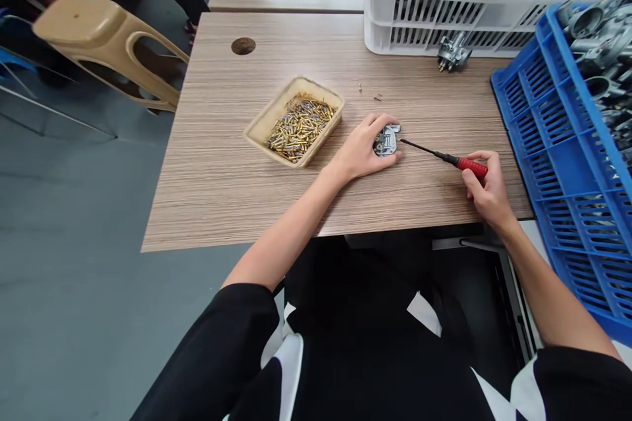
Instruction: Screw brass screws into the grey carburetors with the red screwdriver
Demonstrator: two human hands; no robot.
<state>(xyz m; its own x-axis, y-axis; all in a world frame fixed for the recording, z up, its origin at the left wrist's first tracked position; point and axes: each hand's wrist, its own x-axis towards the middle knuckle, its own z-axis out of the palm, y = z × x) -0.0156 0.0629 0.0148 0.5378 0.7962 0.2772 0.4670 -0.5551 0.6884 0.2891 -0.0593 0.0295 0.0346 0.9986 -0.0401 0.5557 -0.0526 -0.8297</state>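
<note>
My left hand (363, 150) is closed around a small grey metal carburetor body (388, 141), steadying it on the wood-grain table. Between the fingers and thumb, part of the carburetor stays hidden. In my right hand (488, 191) is a screwdriver (471, 166) with a red and black handle. Its thin dark shaft points left, and the tip meets the right side of the carburetor, where a tiny brass-coloured piece seems to sit. Left of my left hand stands a cream plastic tray (257, 129) heaped with small brass jets (299, 128).
Several tiny brass parts (377, 97) lie beyond my left hand. Another carburetor (453, 52) sits against a white crate (378, 20) of carburetors. A blue crate (567, 158), also full, borders the right side. A beige stool (81, 16) stands left of the table (207, 197).
</note>
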